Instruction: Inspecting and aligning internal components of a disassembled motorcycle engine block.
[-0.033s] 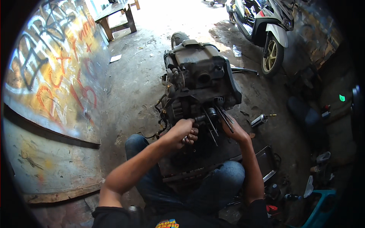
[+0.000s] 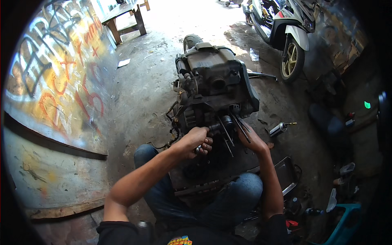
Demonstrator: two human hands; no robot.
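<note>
A dirty motor-scooter engine (image 2: pixel 214 71) sits in front of me. Long metal studs (image 2: pixel 227 136) stick out of its near side around a dark, round piston (image 2: pixel 227 121). My left hand (image 2: pixel 197 141) is closed in a fist left of the studs, at the engine's near edge. A small shiny metal piece shows between its fingers, but the rest of what it grips is hidden. On the other side, my right hand (image 2: pixel 250 139) reaches up along the right-hand studs. Its fingertips disappear behind the studs and engine, so their grip does not show.
A spray can (image 2: pixel 278 130) lies on the floor to the right, with a metal tray (image 2: pixel 288 175) nearer me. A white scooter (image 2: pixel 296 36) stands at the far right. The painted wall (image 2: pixel 65 81) bounds the left, and a wooden table (image 2: pixel 122 18) stands beyond.
</note>
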